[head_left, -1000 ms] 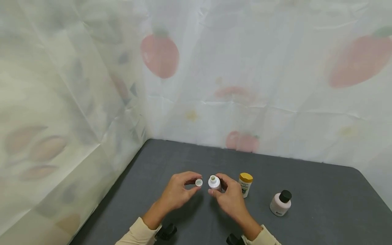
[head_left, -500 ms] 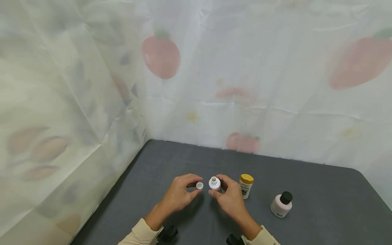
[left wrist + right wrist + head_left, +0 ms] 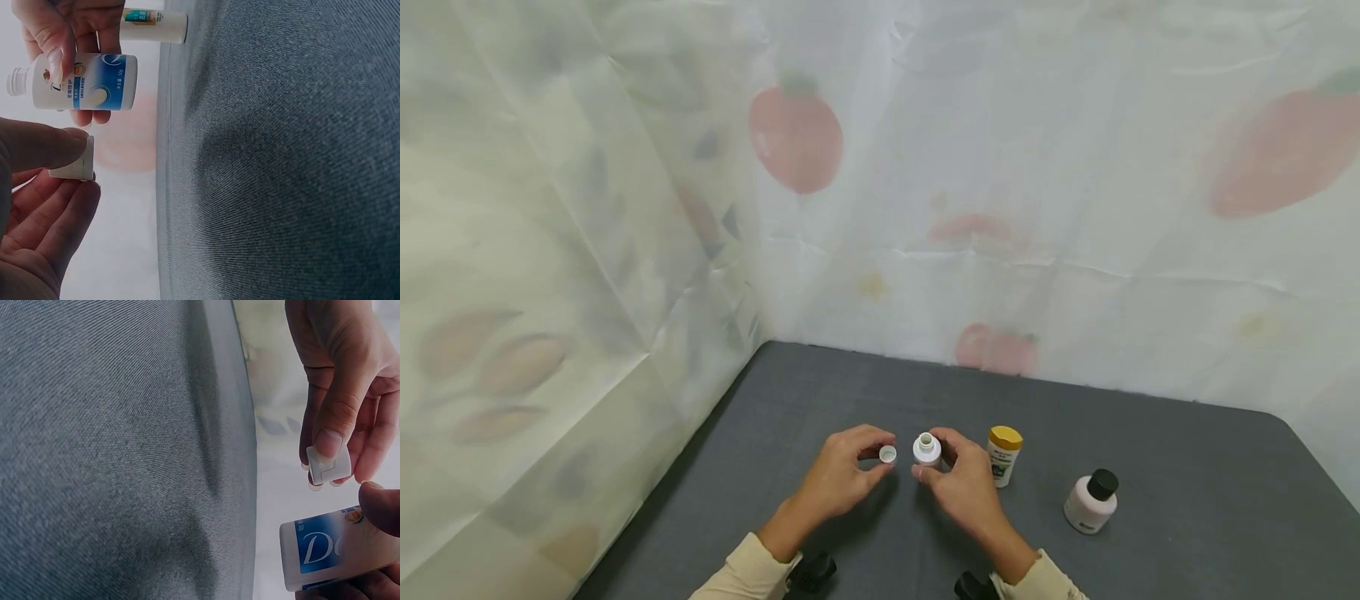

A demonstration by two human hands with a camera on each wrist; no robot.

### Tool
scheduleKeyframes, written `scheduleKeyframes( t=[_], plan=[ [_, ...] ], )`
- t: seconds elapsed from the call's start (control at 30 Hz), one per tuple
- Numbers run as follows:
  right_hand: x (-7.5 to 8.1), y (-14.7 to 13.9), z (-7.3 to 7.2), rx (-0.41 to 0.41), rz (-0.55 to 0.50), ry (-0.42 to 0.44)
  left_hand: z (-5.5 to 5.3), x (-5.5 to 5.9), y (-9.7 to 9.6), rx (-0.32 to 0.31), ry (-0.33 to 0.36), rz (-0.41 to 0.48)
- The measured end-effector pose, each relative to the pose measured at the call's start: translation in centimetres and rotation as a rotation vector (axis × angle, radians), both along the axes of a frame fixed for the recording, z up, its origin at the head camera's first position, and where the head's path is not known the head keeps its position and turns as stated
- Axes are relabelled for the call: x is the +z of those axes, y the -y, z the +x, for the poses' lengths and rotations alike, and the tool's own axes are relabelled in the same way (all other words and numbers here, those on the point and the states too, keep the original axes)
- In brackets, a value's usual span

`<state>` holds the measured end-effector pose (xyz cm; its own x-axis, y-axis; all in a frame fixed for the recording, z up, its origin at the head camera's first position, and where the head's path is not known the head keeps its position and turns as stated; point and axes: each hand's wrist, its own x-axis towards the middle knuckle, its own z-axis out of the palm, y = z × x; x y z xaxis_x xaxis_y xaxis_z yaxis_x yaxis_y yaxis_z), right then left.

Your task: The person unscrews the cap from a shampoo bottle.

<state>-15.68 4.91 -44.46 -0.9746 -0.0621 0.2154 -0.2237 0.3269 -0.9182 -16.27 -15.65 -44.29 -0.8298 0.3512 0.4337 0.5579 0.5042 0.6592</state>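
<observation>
My left hand (image 3: 841,468) pinches a small white cap (image 3: 887,455) between thumb and fingers, its hollow underside facing up toward the head camera. Just right of it, my right hand (image 3: 961,472) grips a small white bottle (image 3: 927,450) with its bare neck uppermost. In the left wrist view the bottle (image 3: 87,82) shows a blue and white label and a threaded neck. The cap (image 3: 329,465) and the bottle (image 3: 337,550) are a short gap apart in the right wrist view. Both are held above the dark grey table.
A white bottle with a yellow cap (image 3: 1003,457) stands just beyond my right hand. Farther right stands a pale pink bottle with a black cap (image 3: 1091,502). The dark grey table (image 3: 1187,467) meets a fruit-printed curtain (image 3: 1075,208) at its back and left edges.
Both hands keep their hold on cap and bottle with hardly any movement. The whole head view has shifted very slightly.
</observation>
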Motion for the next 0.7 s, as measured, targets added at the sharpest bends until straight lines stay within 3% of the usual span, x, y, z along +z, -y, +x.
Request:
scheduleKeyframes(
  t=[0.33, 0.7],
  plan=[
    [-0.6, -0.1, -0.4, -0.008, 0.042, -0.018, -0.3, -0.8, 0.0, 0.004, -0.03, 0.002],
    [-0.9, -0.1, -0.4, -0.01, 0.055, -0.004, -0.5, -1.3, -0.1, -0.001, 0.005, 0.006]
  ],
)
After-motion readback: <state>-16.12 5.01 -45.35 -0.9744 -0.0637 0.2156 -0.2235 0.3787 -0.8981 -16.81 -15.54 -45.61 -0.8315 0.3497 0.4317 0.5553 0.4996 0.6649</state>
